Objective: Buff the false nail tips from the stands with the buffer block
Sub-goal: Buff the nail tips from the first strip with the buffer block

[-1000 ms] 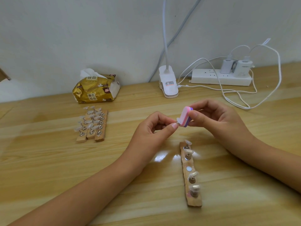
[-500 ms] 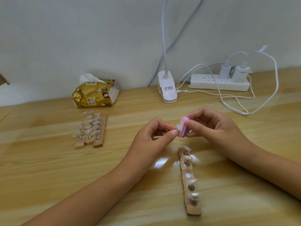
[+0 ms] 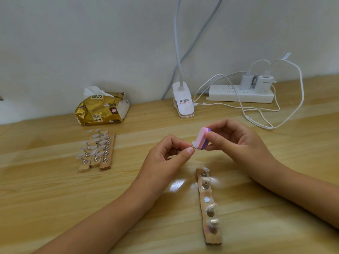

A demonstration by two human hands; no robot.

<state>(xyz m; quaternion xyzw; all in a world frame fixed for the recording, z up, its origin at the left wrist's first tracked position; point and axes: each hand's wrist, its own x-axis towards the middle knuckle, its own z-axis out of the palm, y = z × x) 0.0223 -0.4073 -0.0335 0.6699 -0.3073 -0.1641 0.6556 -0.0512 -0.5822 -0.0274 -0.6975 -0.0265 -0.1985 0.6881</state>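
Nearest the viewer, a narrow wooden stand strip lies lengthwise on the pale wooden table. It carries four clear false nail tips on metal pegs, with one bare round metal disc in the middle position.

Above it, both hands are raised off the table. The left hand is curled, with thumb and forefinger pinching a small peg that carries a clear false nail tip. The right hand grips a pink, white and purple layered buffer block between thumb and bent fingers. The block's lower edge touches the held tip.

Further back on the left, three more wooden stands lie side by side, loaded with clear tips. Behind them sits a gold tissue pack. Against the wall stand a white clip-on lamp base and a white power strip with two chargers and white cables.
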